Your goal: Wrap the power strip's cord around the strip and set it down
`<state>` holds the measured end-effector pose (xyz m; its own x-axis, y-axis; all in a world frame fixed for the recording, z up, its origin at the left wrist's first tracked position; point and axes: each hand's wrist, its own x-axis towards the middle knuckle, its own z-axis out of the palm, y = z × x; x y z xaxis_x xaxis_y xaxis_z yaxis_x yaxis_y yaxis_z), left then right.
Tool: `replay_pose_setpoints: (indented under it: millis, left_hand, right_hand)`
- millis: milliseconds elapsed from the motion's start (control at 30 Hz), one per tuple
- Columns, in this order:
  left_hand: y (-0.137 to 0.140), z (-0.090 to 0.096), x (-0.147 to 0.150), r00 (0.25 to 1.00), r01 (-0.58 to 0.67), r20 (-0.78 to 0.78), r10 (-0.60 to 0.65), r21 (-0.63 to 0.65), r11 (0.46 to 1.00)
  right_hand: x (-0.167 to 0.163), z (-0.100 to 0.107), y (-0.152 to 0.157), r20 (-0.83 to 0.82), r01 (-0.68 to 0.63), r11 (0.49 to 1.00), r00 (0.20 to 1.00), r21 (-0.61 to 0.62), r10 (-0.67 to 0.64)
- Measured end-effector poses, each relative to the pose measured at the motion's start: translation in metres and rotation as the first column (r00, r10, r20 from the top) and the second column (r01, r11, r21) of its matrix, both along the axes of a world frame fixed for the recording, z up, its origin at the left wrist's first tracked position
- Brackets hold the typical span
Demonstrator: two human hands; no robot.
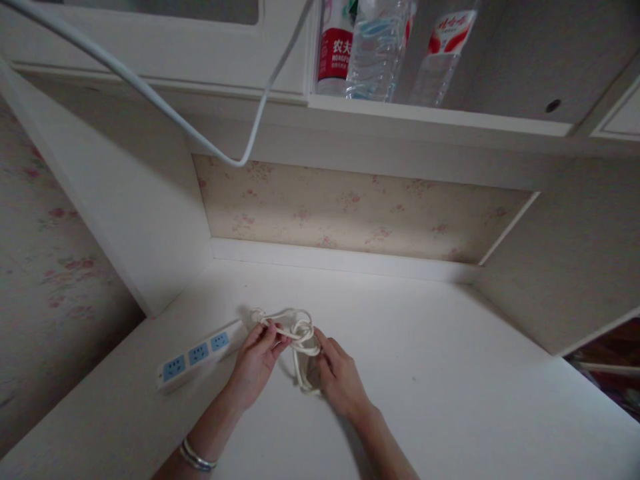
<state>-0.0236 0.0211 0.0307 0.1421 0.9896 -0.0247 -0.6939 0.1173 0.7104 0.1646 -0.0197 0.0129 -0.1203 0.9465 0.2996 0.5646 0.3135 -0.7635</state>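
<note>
A tangled white power cord [301, 328] is held up between both hands, just above the white desk. My left hand [259, 353] pinches one stretch of it with thumb and fingertips. My right hand [340, 373] grips the loops on the other side, its fingertips partly hidden by the cord. Some of the cord hangs down between the hands. Beside my left hand lies a white power strip [199, 353] with blue socket panels, resting at a slant on the desk. The cord runs toward the strip's far end.
Plastic bottles [380, 50] stand on a shelf [440, 115] above the desk [400, 313]. A thick white cable [220, 155] hangs in a bend at upper left. Side panels [130, 200] close in the desk, and flowered wallpaper [350, 207] covers the back.
</note>
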Motion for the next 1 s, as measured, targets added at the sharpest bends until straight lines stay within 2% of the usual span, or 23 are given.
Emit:
replay_pose_setpoints:
  millis: [200,400,600,800,1000]
  left_hand:
    - [-0.003,0.003,-0.001,0.989,-0.035,-0.138,0.051,0.113,0.993]
    - [-0.001,-0.007,-0.002,0.887,-0.046,-0.443,0.129,0.194,0.980]
    - [-0.002,-0.006,0.000,0.854,-0.053,-0.496,0.159,0.221,0.974]
    - [0.000,-0.004,0.000,0.839,-0.069,-0.513,0.181,0.229,0.971]
    - [-0.002,-0.013,0.004,0.793,-0.030,-0.581,0.185,0.267,0.963]
  right_hand:
    - [-0.005,-0.002,0.001,-0.127,-0.063,0.997,0.990,0.046,0.068]
    - [-0.009,-0.003,-0.001,-0.219,-0.088,0.993,0.970,0.076,0.102]
    - [-0.015,-0.003,-0.005,-0.161,-0.076,0.991,0.982,0.113,0.094]
    - [-0.019,-0.004,-0.004,-0.034,-0.054,0.985,0.998,0.163,0.061]
    - [-0.023,-0.010,-0.006,0.037,-0.049,0.970,0.998,0.239,0.041]
